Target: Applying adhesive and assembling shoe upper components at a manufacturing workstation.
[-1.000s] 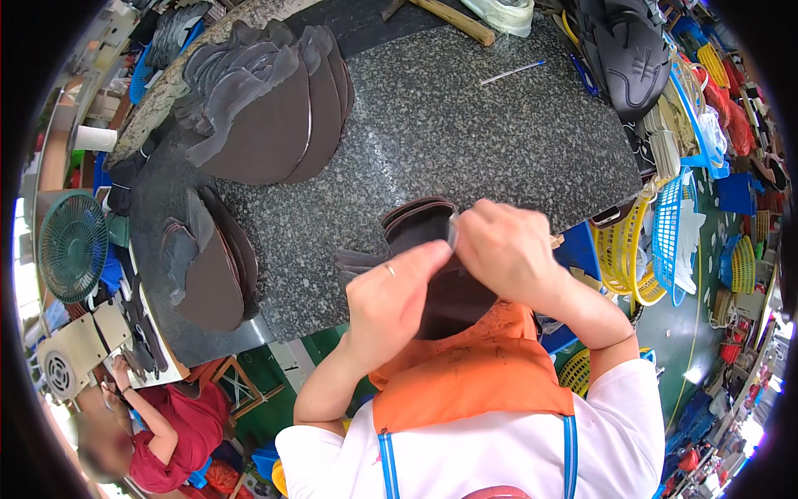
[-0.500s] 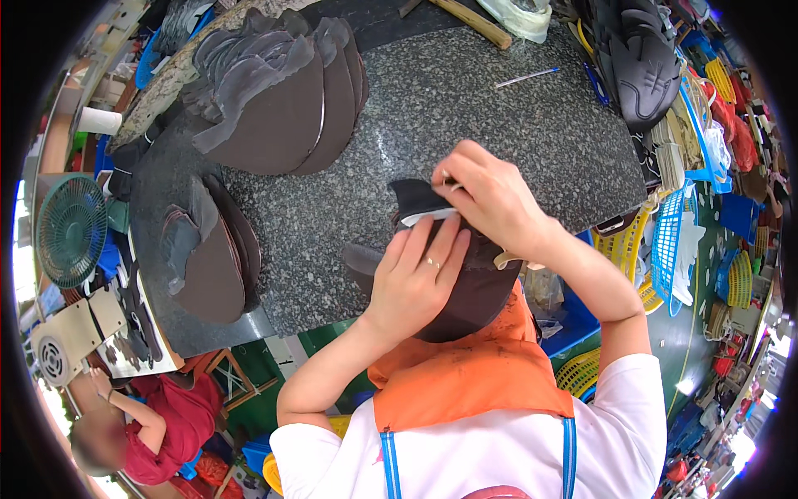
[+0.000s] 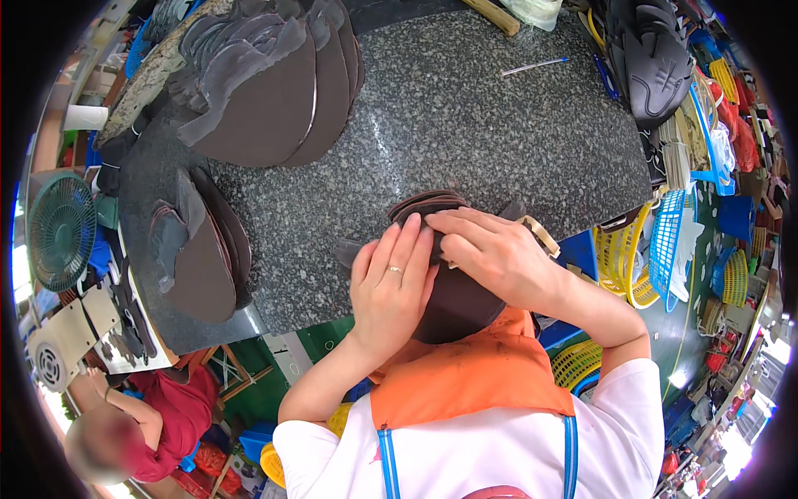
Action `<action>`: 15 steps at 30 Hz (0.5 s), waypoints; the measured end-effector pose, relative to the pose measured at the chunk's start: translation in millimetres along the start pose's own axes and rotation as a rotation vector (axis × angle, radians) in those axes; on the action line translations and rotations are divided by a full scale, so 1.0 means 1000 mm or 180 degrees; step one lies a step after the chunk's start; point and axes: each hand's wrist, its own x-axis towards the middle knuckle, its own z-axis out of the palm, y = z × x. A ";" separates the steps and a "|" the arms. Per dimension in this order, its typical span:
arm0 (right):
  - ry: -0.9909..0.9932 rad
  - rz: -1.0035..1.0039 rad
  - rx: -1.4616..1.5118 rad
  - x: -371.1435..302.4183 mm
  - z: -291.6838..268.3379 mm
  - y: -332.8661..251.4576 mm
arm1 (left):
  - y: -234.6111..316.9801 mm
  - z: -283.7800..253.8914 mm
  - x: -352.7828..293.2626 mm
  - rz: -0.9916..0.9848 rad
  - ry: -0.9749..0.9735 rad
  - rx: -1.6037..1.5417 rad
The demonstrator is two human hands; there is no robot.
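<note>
In front of me at the table's near edge lies a stack of dark brown, curved leather-like pieces (image 3: 460, 309), overlapping my orange apron. My left hand (image 3: 394, 274) rests on it with fingers stretched out and lying flat. Beside it, my right hand (image 3: 495, 254) presses on the same pieces with bent fingers, its fingertips close to the left ones. A small whitish bit shows by the right thumb; what the fingers hold is partly hidden. Layered edges (image 3: 428, 202) of the stack rise beyond both hands. A beige loop (image 3: 540, 236) sticks out beside the right hand.
On the speckled stone table (image 3: 499, 141) lie a large pile of dark pieces (image 3: 258, 116), a smaller pile (image 3: 199, 274), a pen (image 3: 534, 66) and a wooden handle (image 3: 493, 15). Dark moulded shoe parts (image 3: 657, 79) and baskets (image 3: 667, 241) stand right. A person in red (image 3: 170, 424) sits lower left.
My right hand has come down from lifting a black flap with a whitish underside onto the stack. The flap no longer shows. The layered far edge is now visible, and my left hand has shifted slightly left.
</note>
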 end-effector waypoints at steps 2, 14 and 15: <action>0.0134 0.0186 0.0322 -0.010 -0.002 0.011 | -0.003 -0.016 0.003 -0.0035 -0.0196 -0.0044; 0.2184 0.2377 0.2670 -0.043 -0.061 0.007 | -0.043 -0.020 0.044 -0.0363 -0.0158 -0.0350; 0.2179 0.2259 0.2735 -0.041 -0.063 0.009 | -0.043 -0.023 0.037 -0.0339 -0.0160 -0.0661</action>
